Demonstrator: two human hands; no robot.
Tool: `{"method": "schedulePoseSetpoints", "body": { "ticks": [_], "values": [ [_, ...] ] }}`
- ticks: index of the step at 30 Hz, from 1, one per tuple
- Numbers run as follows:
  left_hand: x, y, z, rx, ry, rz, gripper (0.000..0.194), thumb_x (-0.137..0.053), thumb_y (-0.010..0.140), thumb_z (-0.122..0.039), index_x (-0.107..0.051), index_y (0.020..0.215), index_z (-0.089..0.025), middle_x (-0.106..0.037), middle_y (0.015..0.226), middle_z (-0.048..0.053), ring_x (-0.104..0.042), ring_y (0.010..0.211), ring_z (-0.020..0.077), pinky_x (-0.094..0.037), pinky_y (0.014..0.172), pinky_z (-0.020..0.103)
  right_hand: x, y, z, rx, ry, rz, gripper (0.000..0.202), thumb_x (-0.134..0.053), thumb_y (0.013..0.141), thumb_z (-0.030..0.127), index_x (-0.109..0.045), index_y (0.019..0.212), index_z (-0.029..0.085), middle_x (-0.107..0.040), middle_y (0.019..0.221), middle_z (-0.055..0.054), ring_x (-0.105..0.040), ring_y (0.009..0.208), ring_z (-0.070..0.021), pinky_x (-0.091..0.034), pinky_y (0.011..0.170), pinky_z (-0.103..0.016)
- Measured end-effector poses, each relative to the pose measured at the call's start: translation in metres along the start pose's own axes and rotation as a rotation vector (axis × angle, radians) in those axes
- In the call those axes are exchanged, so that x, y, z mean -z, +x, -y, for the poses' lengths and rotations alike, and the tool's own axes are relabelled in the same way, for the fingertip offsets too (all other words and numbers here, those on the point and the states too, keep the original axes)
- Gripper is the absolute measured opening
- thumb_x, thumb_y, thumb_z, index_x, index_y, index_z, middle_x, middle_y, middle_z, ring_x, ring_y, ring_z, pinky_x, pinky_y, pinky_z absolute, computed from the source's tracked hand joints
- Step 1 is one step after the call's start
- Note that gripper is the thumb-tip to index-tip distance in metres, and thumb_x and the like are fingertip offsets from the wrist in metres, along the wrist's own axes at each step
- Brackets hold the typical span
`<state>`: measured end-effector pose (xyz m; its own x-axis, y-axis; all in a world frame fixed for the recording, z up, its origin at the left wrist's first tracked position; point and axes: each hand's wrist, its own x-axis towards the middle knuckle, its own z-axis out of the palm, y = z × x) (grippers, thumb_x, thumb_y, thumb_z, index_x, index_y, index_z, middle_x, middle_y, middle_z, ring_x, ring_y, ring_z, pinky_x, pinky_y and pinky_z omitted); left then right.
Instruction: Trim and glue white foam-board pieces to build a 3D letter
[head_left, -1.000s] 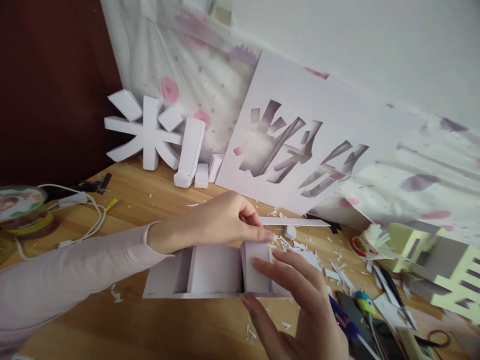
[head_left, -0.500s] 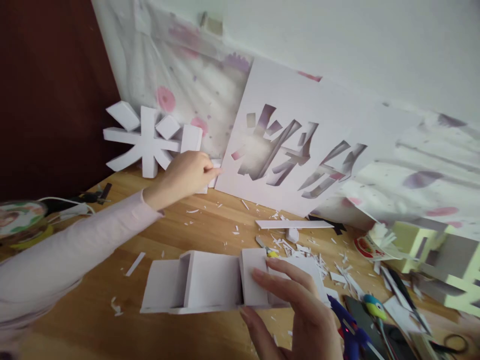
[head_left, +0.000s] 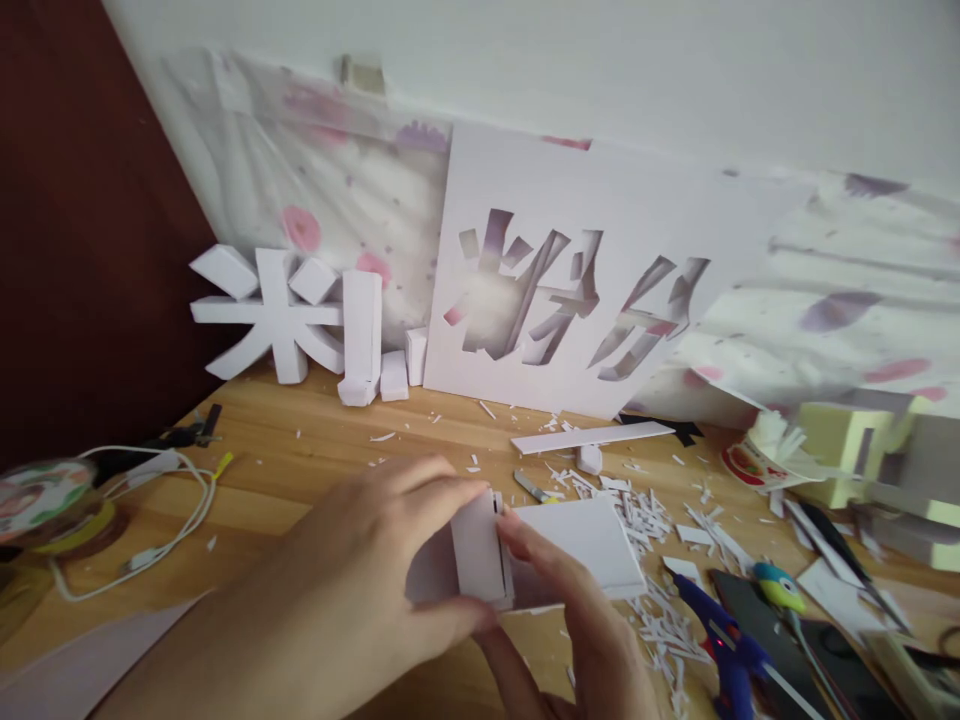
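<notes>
White, board-like material is forming the narrow box-shaped piece (head_left: 478, 550) between the two hands, low in the centre of the view. The bare left hand (head_left: 375, 570) is clasping it, fingertips over the far edge and thumb along the near edge; the bare right hand (head_left: 585, 590) is pinching it from the right, index finger at the far corner, thumb below the near edge. A thin dark gap is showing down the right side, so uneven squeezing could be leaving that seam skewed. Too hard a pinch might be denting the board or springing a wall loose. The flat white panel (head_left: 592, 545) is extending rightward, and a knock on its free end could be twisting the whole thing. Loose white shavings (head_left: 645, 525) are lying close to that end and might be getting caught in a joint. The blue plastic glue gun (head_left: 724, 637) is resting near the right hand, its red light glowing; it is probably hot, so a careless sideways sweep could be burning skin
</notes>
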<state>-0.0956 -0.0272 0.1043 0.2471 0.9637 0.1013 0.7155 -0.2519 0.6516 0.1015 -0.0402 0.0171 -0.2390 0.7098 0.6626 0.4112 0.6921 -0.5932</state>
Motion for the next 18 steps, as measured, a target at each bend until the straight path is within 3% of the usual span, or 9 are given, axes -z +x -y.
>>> {"method": "schedulePoseSetpoints", "body": {
  "ticks": [3, 6, 11, 18],
  "values": [
    [0.0, -0.003, -0.002, 0.003, -0.007, -0.015, 0.045, -0.08, 0.078, -0.031, -0.073, 0.123, -0.037, -0.073, 0.131, -0.001, -0.071, 0.115, 0.0266, -0.058, 0.095, 0.037, -0.002, 0.0, -0.004, -0.016, 0.069, -0.042, 0.073, -0.071, 0.091, 0.011, -0.045, 0.156, 0.032, -0.071, 0.141, -0.012, -0.075, 0.121, -0.0315, -0.07, 0.089, -0.043],
    [0.008, -0.003, -0.012, 0.052, 0.005, 0.047, 0.038, -0.08, 0.079, -0.031, -0.075, 0.116, -0.037, -0.072, 0.133, -0.002, -0.069, 0.12, 0.026, -0.058, 0.095, 0.034, -0.003, 0.0, -0.006, -0.063, 0.076, -0.003, 0.075, -0.075, 0.09, 0.015, -0.046, 0.157, 0.031, -0.074, 0.137, -0.012, -0.077, 0.116, -0.0321, -0.071, 0.086, -0.041],
    [0.017, 0.0, -0.024, 0.133, 0.01, 0.104, 0.03, -0.079, 0.079, -0.035, -0.077, 0.109, -0.037, -0.072, 0.133, -0.003, -0.07, 0.121, 0.0276, -0.061, 0.091, 0.033, -0.002, -0.001, -0.004, -0.069, 0.095, 0.038, 0.067, -0.069, 0.093, 0.014, -0.047, 0.155, 0.029, -0.071, 0.142, -0.011, -0.074, 0.123, -0.0298, -0.067, 0.098, -0.041],
    [0.015, -0.004, -0.014, 0.094, 0.098, 0.065, 0.043, -0.081, 0.075, -0.038, -0.074, 0.117, -0.04, -0.072, 0.133, -0.003, -0.067, 0.128, 0.0325, -0.062, 0.093, 0.035, 0.004, -0.002, -0.003, 0.019, 0.046, 0.085, 0.07, -0.067, 0.094, 0.012, -0.038, 0.157, 0.022, -0.072, 0.14, -0.015, -0.074, 0.124, -0.0268, -0.063, 0.103, -0.037]
  ]
}}
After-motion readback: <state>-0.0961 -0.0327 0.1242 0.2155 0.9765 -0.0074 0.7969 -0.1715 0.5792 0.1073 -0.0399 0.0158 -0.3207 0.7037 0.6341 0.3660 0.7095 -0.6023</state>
